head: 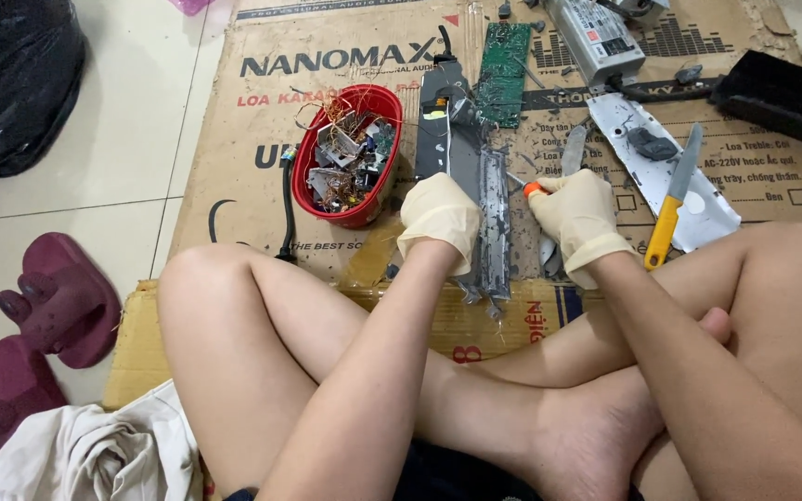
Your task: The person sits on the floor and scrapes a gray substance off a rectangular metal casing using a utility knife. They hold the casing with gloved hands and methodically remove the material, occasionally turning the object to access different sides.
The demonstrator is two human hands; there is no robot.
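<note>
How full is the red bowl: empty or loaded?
Loaded. The red bowl is heaped to about its rim with copper wire tangles, small metal pieces and bits of circuit board; it sits upright on the cardboard.

red bowl [313, 148], green circuit board [503, 60], yellow-handled knife [672, 199], maroon slippers [58, 301], cream-gloved left hand [440, 218].

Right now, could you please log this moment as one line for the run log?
left hand: pressing on grey metal strip | right hand: gripping orange-handled tool | nearby: red bowl of scrap, yellow-handled knife | surface: cardboard

Matt cardboard [234, 176] (glossy red plastic bowl [392, 116])
</note>
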